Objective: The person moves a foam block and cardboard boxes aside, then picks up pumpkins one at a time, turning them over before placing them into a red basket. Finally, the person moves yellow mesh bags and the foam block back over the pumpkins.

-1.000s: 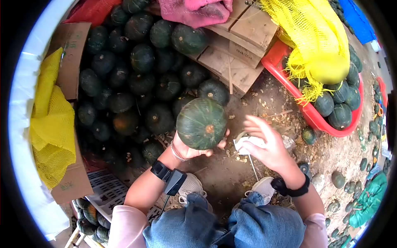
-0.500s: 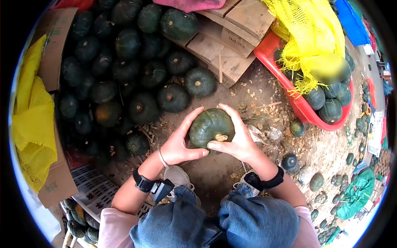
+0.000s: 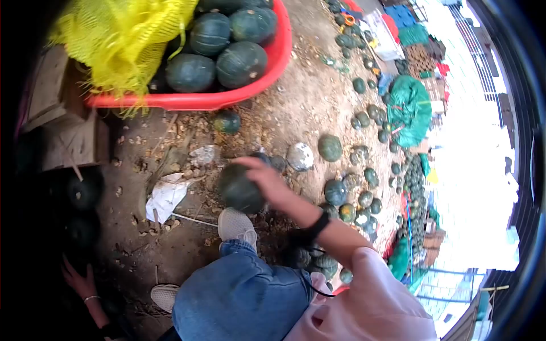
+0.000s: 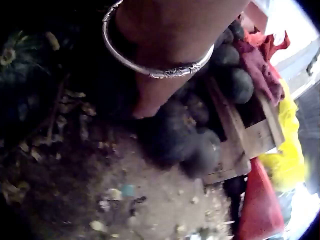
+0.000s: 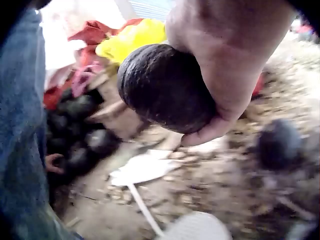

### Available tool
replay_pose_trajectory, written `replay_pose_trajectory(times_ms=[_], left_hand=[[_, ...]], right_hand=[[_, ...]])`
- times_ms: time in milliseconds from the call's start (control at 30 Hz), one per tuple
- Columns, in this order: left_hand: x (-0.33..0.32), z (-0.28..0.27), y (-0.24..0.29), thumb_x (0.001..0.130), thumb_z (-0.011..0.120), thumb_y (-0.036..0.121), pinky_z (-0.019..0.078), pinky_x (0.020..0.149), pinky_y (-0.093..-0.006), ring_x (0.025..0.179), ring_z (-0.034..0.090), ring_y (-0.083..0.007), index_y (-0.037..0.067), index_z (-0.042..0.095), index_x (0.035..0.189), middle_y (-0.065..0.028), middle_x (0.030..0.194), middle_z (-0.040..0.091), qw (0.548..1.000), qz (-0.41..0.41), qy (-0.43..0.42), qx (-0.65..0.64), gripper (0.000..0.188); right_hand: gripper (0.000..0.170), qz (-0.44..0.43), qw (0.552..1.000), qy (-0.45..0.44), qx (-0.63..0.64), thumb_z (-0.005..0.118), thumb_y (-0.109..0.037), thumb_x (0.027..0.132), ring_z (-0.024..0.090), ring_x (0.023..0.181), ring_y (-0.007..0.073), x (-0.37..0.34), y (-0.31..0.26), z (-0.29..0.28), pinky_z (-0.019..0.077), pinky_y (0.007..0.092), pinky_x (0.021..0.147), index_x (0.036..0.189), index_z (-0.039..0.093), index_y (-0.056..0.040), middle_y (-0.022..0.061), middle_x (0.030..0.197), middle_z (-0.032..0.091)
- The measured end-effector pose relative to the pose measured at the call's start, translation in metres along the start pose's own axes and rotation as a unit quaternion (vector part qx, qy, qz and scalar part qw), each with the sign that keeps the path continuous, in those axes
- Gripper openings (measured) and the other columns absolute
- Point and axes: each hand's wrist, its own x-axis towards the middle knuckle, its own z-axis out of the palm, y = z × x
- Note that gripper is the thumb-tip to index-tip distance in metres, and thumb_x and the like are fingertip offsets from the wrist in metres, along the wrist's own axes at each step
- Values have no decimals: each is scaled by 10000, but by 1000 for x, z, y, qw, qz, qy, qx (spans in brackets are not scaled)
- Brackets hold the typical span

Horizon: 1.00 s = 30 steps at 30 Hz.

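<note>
My right hand (image 3: pixel 267 179) grips a dark green pumpkin (image 3: pixel 238 192) from above, over the ground beside a shoe. In the right wrist view the thumb and palm wrap one side of this pumpkin (image 5: pixel 160 87). Down at the lower left, my left hand (image 3: pixel 81 282) reaches with spread fingers into the shadow by the pumpkin pile (image 3: pixel 84 190). The left wrist view has this hand (image 4: pixel 150 97) pointing down, a bracelet (image 4: pixel 170 72) at its wrist, next to dark pumpkins (image 4: pixel 172 137). Its fingertips are hidden there.
A red tub (image 3: pixel 199 101) of pumpkins stands ahead, yellow netting (image 3: pixel 125 45) draped over it. Wooden crates (image 3: pixel 79 142) are at the left. White scrap (image 3: pixel 166 196) lies on the littered ground. Several pumpkins (image 3: pixel 330 148) are scattered to the right, near a green sack (image 3: pixel 408 111).
Both hands held the pumpkin together half a second ago. Now the right hand alone carries it to the right, and the left hand has moved down toward the pile. The head view has turned right.
</note>
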Motion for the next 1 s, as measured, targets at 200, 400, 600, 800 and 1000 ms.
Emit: replay_pose_trajectory(times_ms=[200, 400, 600, 800, 1000], left_hand=[[14, 22, -11, 661, 790, 441, 337, 1050, -490, 1261, 394, -404, 176, 309, 1443, -228, 1380, 408, 999, 8, 47, -12, 955], [19, 20, -18, 627, 750, 622, 353, 1033, -502, 1269, 391, -407, 226, 297, 1448, -207, 1396, 405, 994, -49, 59, 74, 1018], [22, 22, -27, 606, 740, 653, 334, 1052, -504, 1291, 370, -397, 296, 266, 1455, -158, 1442, 368, 974, -145, -42, 169, 1035], [22, 36, -38, 610, 758, 616, 355, 1044, -495, 1281, 386, -393, 260, 312, 1437, -172, 1442, 363, 992, -103, 11, 71, 1005], [25, 31, -43, 611, 793, 548, 387, 1030, -467, 1246, 434, -385, 171, 365, 1410, -217, 1384, 423, 994, -75, 24, 77, 981]], right_hand=[[416, 121, 878, 440, -147, 442, -242, 876, 556, 1050, 244, -158, 129, -191, 411, 322, 938, 1165, 590, 19, 155, 1138, 612], [475, 426, 664, 610, -75, 463, -322, 869, 539, 1097, 347, -301, 240, -246, 409, 407, 962, 1187, 542, 22, 224, 1240, 533], [542, 485, 684, 421, -346, 592, -244, 787, 511, 1128, 383, -263, 214, -199, 419, 467, 955, 1266, 456, -31, 232, 1260, 491], [857, 277, 740, 9, -613, 785, -280, 630, 330, 1241, 457, -174, 125, -63, 361, 616, 927, 1379, 376, -208, 156, 1404, 326], [1005, 388, 767, 26, -511, 817, -355, 584, 331, 1244, 464, -148, 148, -93, 379, 577, 923, 1415, 282, -166, 184, 1382, 343]])
